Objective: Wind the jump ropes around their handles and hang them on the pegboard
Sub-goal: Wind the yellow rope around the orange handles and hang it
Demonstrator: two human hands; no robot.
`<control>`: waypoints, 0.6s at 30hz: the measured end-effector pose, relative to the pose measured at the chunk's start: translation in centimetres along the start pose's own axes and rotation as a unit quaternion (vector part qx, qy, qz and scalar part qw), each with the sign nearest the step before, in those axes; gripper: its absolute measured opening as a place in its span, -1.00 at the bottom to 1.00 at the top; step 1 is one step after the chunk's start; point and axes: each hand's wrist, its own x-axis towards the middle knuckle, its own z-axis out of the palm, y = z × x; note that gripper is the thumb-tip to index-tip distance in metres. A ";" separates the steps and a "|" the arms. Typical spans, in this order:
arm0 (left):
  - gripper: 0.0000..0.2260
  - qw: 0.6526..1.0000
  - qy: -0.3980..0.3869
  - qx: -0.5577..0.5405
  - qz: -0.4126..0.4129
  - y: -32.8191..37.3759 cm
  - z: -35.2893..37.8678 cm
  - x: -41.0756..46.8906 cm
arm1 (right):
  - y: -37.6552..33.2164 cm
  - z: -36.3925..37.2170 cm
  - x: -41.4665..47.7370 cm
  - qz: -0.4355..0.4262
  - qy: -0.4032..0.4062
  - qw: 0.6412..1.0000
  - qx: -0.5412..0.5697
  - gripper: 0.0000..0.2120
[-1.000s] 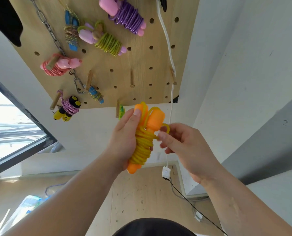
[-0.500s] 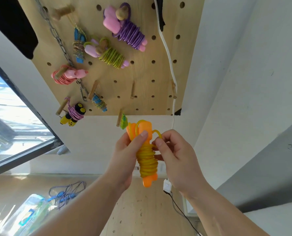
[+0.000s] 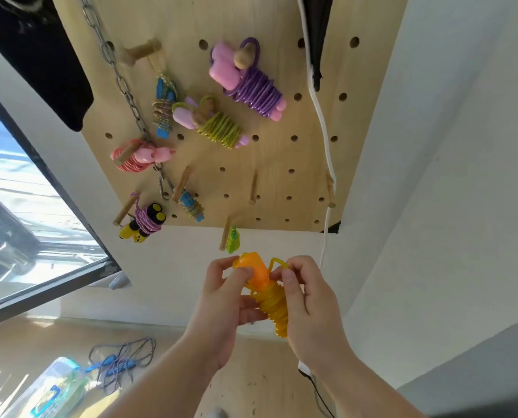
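An orange-handled jump rope (image 3: 266, 292) with its yellow cord wound round the handles is held below the wooden pegboard (image 3: 281, 182). My left hand (image 3: 224, 300) grips the handles from the left, thumb on the orange top. My right hand (image 3: 306, 300) holds the bundle from the right and pinches a yellow loop at its top. Several wound ropes hang on pegs: purple with pink handles (image 3: 248, 79), green with lilac handles (image 3: 212, 123), pink (image 3: 140, 155), blue ones (image 3: 162, 111), and a black-and-yellow one (image 3: 144, 223). A bare peg (image 3: 253, 188) sticks out above my hands.
A metal chain (image 3: 121, 82) and a white cable (image 3: 321, 122) hang down the board. A small green item (image 3: 233, 239) hangs by the lowest peg. On the wooden floor lie an unwound blue rope (image 3: 121, 362) and a clear plastic box (image 3: 52, 390). A window (image 3: 25, 206) is on the left.
Both hands with the orange rope have sunk lower in view as the camera tilted up to the pegboard. My right hand closed in on the bundle's top loop.
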 end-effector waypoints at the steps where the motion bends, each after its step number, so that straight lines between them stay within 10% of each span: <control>1: -0.62 1.000 0.003 0.000 -0.002 0.3 -0.2 0.8 | 0.0 0.5 0.6 -0.006 0.001 1.000 -0.017 -0.76; 4: -0.42 1.000 -0.012 -0.003 -0.026 1.4 -1.0 3.1 | 0.1 2.0 2.6 -0.024 0.002 0.998 -0.061 -0.72; 13: -0.70 0.983 -0.065 -0.087 -0.147 3.4 -3.9 11.1 | 1.1 6.2 9.2 0.016 0.100 0.991 -0.089 -0.85; 16: -0.69 0.981 -0.037 0.189 0.026 4.0 -5.2 13.7 | 1.2 7.0 10.6 0.027 0.114 0.988 -0.099 -0.81; 18: -0.68 0.913 -0.051 0.329 0.236 4.5 -6.3 15.5 | 1.1 7.2 11.3 0.021 0.097 0.989 -0.108 -0.79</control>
